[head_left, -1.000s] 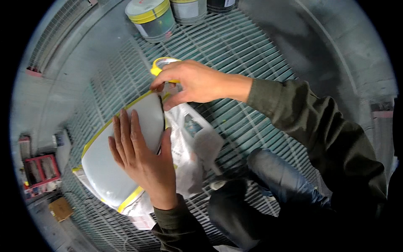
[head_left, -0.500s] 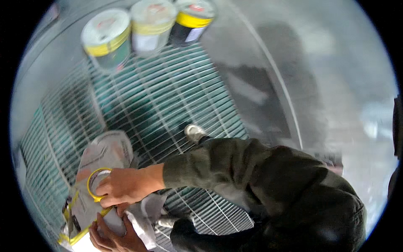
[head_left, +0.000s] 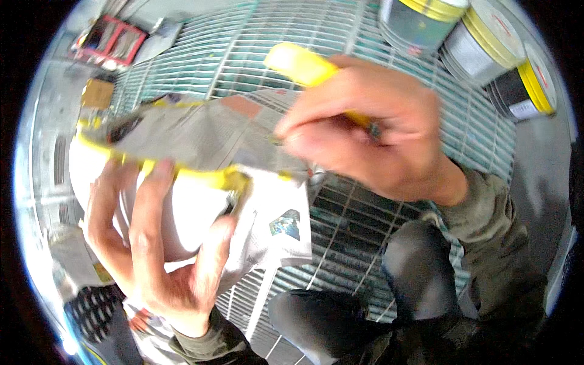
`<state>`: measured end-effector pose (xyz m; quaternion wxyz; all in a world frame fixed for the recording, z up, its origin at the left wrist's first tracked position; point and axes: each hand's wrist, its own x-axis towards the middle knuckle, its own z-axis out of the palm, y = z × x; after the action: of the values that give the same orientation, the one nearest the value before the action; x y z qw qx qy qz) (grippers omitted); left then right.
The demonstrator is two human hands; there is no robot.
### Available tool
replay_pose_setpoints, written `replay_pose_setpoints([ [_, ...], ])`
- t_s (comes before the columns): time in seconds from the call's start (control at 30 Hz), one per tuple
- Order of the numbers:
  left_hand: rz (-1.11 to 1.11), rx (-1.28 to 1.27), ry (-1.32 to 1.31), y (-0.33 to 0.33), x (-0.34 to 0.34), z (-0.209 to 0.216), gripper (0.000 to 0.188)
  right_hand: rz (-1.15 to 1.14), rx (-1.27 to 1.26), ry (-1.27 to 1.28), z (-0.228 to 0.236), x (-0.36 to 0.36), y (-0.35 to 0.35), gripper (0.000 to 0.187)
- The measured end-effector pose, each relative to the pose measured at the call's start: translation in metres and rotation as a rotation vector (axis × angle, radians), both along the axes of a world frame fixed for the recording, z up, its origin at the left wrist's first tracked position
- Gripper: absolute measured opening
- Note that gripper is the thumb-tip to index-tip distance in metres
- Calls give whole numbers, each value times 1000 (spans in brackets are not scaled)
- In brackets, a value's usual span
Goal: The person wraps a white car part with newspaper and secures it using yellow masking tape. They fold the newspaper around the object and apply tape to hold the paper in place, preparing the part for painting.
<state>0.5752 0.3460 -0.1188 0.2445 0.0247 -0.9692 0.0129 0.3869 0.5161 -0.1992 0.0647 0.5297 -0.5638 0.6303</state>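
Observation:
A white, smooth-surfaced piece [head_left: 182, 225] is at the left, bordered along its upper edge by yellow masking tape [head_left: 204, 178]. Printed newspaper [head_left: 225, 131] spreads beyond the tape, and more of it hangs at the piece's right side. My left hand [head_left: 155, 249] rests on the white piece with fingers spread, fingertips at the tape line and thumb apart on the right. Raised over the grating to the right of the newspaper, my right hand [head_left: 377, 131] is closed around a roll of yellow tape [head_left: 301, 64]. Motion blurs this hand, and its fingers hide part of the roll.
Metal grating [head_left: 340, 243] lies beneath my work and bent knees. Three lidded buckets stand at the upper right, the nearest being a grey-green one [head_left: 420, 27]. A red-framed tray [head_left: 112, 39] and a brown cardboard box [head_left: 97, 93] sit at the upper left.
My view has swung closer to the white piece. The right hand, with the tape roll, has lifted away to the right from the newspaper; the left hand's fingers are now spread wider.

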Motion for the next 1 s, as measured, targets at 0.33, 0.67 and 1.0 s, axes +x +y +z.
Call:
replay_pose_setpoints([
  [0.33,194,52,480,35,60,-62,22,335,173,-96,-22,45,34,33],
  [0.67,177,1307,160,74,57,-85,24,360,315,274,-25,82,28,60],
  [1.0,155,1175,405,57,52,-96,10,116,573,765,12,46,37,37],
])
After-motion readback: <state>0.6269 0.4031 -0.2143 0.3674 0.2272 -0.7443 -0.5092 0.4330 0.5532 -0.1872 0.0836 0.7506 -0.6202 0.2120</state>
